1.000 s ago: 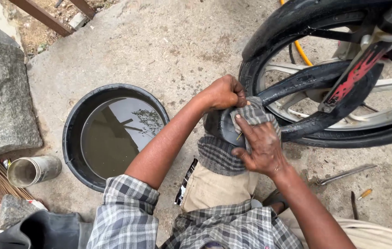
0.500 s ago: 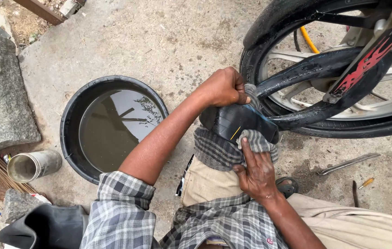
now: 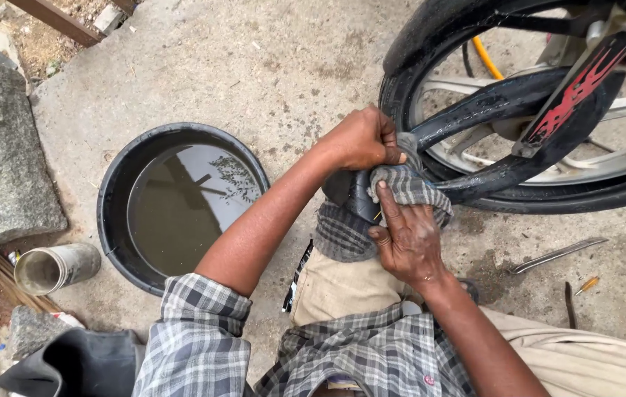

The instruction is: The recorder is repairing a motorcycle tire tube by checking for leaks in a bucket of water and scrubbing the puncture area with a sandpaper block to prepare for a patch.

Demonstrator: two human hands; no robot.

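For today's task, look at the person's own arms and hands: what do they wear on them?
Both hands, left hand and right hand, are bare, without gloves. The forearms are uncovered. A grey, white and black checked shirt sleeve is rolled up near the left elbow. No watch shows on either wrist.
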